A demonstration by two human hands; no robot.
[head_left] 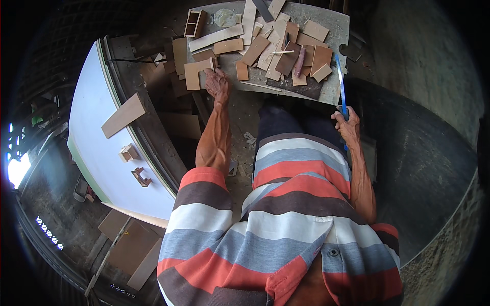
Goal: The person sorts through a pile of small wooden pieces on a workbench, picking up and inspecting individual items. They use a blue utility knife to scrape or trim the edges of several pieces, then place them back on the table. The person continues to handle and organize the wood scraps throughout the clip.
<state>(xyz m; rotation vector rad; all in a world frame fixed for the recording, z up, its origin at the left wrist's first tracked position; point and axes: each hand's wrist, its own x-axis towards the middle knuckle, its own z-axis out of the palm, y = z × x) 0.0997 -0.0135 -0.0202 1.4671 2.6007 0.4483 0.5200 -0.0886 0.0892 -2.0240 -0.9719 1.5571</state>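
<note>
My left hand (218, 84) is closed on the right end of a light brown L-shaped wooden piece (192, 76), beside the left edge of the worktable (331, 30). The fingertips rest against the wood. In my right hand (348, 123), at the table's right corner, is a long narrow blue saw (341, 76), seen nearly edge-on, its blade pointing away from me. The fingers wrap round its handle. On the table lie several thin wooden pieces (256, 50) and a reddish-brown cylindrical stick (299, 62).
A small wooden box with compartments (195, 23) and a clear plastic bag (224, 18) sit at the far left of the table. On my left, a white board (97, 97) carries a wooden strip (124, 115) and two small wooden frames (141, 177). A dark panel (408, 148) stands right.
</note>
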